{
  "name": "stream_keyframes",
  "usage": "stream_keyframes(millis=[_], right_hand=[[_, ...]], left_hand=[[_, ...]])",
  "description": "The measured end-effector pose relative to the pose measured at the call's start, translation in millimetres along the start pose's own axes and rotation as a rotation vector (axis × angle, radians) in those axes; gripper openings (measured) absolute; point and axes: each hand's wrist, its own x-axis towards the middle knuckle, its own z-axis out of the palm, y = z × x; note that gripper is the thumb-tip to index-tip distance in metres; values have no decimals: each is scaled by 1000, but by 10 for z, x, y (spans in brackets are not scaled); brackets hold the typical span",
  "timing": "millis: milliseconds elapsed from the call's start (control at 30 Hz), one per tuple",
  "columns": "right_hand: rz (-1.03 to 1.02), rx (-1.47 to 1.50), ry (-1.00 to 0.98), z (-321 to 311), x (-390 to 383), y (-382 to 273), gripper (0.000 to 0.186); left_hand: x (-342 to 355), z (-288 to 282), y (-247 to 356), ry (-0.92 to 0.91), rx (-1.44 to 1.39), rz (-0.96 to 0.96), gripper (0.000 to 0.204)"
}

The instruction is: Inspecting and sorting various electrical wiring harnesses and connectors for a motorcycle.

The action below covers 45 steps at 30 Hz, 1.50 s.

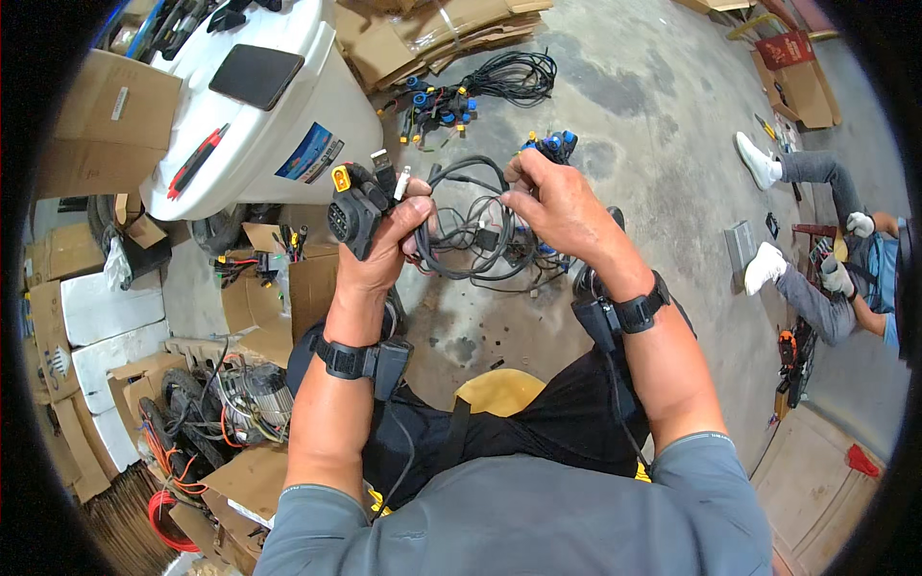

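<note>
- hands: both up over the grey concrete floor [663, 106], working one tangled black wiring harness [475, 240].
- left hand [389, 245]: fingers closed around a bunch of harness leads. the chunky black multi-pin plug [348, 219] sits at the top-left of that fist, with a small yellow-orange connector [341, 178] just above it. several thin plug ends stick up right beside it.
- right hand [557, 206]: just right of the harness loops, thumb and fingertips pinched shut on a black cable of the same harness. a cluster of blue round connectors [555, 145] shows just above the knuckles; cannot tell if the fingers touch it.
- harness: looped cables hang between the two hands and sag below them, clear of the floor as far as i can tell.
- both wrists carry black strap bands with a small black box on each.
- second pile of black cables with blue and yellow connectors [480, 91] lies on the floor, above the harness and well apart from it.
- white plastic body panel [279, 106] is up and left of the harness; a dark flat phone [255, 75] and a red-and-black pen-like tool [197, 160] lie on it.
- flattened brown cardboard boxes [432, 34] are beside that second pile, further up.
- silver ribbed hub motor with orange wires [252, 398] is down and left of the harness, among cardboard.
- another person in white shoes [764, 216] sits on the floor far right of the harness.
</note>
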Motion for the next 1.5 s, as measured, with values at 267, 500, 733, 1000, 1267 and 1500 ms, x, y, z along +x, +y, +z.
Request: stream_keyframes(millis=[267,500,733,1000,1267,1500], right_hand=[[-64,-170,-87,85,72,115,22],[79,-159,-101,53,79,27,26],[42,-65,-53,29,82,-17,25],[170,224,-218,-109,122,95,21],[115,127,-65,-236,94,237,39],[259,65,92,-442,68,373,29]], left_hand=[[18,-92,-19,-152,-186,-58,25],[7,-96,11,-100,-262,-66,39],[32,-113,33,-144,-267,-66,41],[82,-156,22,-74,-203,-8,39],[136,-179,54,113,-158,94,31],[169,-283,27,168,-252,150,31]])
